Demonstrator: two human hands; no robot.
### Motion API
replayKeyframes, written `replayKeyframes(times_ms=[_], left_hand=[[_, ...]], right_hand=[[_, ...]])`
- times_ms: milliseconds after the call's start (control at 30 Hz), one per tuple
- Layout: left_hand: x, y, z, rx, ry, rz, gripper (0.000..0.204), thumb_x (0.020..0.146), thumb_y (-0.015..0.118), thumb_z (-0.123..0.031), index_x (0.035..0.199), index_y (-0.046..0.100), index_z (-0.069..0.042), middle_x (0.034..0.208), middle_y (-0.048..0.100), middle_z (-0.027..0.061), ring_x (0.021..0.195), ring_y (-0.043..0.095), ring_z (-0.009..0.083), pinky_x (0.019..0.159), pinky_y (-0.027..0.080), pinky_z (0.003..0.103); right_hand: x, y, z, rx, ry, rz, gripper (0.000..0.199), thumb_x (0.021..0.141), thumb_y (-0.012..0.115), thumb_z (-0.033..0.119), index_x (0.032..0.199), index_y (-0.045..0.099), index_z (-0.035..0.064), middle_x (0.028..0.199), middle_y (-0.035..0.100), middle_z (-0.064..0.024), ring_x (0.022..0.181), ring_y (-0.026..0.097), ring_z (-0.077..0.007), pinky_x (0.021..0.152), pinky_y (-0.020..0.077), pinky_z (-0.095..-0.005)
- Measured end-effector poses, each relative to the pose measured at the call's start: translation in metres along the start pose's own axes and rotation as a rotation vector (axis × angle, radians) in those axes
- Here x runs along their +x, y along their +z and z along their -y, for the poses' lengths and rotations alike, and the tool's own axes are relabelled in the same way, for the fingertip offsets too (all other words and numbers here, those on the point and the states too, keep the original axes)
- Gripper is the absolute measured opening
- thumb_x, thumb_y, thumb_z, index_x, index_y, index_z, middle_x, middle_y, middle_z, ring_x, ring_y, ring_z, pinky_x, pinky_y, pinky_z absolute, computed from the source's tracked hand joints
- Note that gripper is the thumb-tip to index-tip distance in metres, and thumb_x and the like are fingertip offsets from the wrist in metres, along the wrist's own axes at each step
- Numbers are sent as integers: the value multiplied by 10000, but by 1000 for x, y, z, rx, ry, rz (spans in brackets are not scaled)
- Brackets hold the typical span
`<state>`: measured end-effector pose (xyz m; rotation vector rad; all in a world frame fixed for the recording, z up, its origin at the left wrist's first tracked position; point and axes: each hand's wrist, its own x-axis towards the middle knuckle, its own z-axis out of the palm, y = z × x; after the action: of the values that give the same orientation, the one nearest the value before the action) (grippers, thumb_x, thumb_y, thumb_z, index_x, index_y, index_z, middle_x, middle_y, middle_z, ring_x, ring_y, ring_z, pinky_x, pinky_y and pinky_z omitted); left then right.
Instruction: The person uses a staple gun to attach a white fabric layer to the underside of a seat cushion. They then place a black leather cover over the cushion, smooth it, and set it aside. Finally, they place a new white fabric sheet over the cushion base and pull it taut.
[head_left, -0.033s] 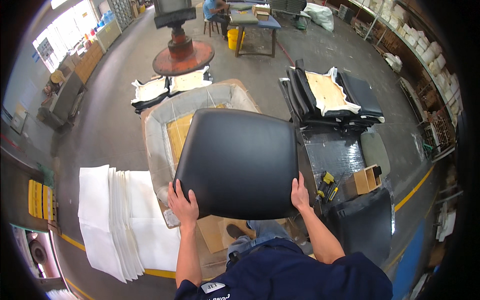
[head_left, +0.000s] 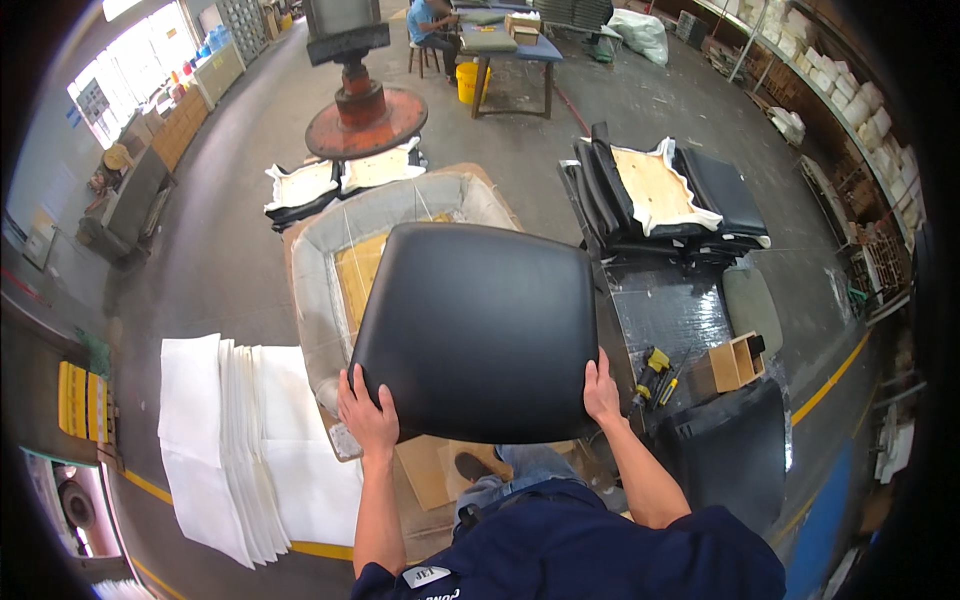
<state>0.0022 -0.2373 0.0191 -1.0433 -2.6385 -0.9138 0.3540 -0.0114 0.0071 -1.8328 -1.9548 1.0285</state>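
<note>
Black seat cushion [head_left: 480, 330] held up over a grey foam-rimmed frame [head_left: 320, 260], left hand [head_left: 368, 412] and right hand [head_left: 602, 388] with fingers clamped on its near corners; white sheet stack [head_left: 230, 440] left of it; concrete workshop floor [head_left: 240, 230], black table [head_left: 670, 310] to its right.

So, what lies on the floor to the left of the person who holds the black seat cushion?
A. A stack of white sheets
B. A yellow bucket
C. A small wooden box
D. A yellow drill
A: a stack of white sheets lies fanned out on the floor beside the left hand, which grips the black seat cushion together with the right hand.
</note>
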Motion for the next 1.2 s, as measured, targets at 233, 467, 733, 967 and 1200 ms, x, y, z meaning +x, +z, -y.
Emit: replayKeyframes(times_ms=[233,467,733,967,1200], left_hand=[[25,-13,-12,-72,-161,131,574,949,621,-235,1431,472,38,1333,587,266,1241,530,437,1074,404,493],[127,34,-32,-173,-288,242,560,1003,534,-346,1424,500,21,1255,646,268,1203,583,429,1046,430,487],[162,62,-60,22,-436,444,641,1058,282,-499,1276,611,7,1264,620,316,1225,559,472,1046,419,518],[166,58,-74,74,-454,451,652,1055,279,-512,1291,598,6,1267,622,312,1227,552,488,1047,411,538],[200,67,-64,61,-349,542,662,1053,262,-532,1317,587,-19,1264,623,320,1207,569,489,1024,429,550]], right_hand=[[28,-28,0,16,47,145,651,1056,264,537,1571,306,142,1357,569,-326,1272,517,-517,1082,400,-533],[123,-19,1,229,-66,-46,670,1061,288,529,1552,351,77,1421,524,-311,1332,476,-495,1116,382,-495],[138,-22,61,108,10,15,650,1049,361,469,1556,282,70,1317,588,-333,1197,560,-530,1009,444,-561],[153,-33,69,109,41,63,663,1037,373,487,1566,263,103,1306,596,-332,1185,570,-533,1014,438,-574],[156,-36,75,26,133,78,652,1039,323,528,1573,267,159,1332,597,-305,1212,564,-522,1046,422,-565]])
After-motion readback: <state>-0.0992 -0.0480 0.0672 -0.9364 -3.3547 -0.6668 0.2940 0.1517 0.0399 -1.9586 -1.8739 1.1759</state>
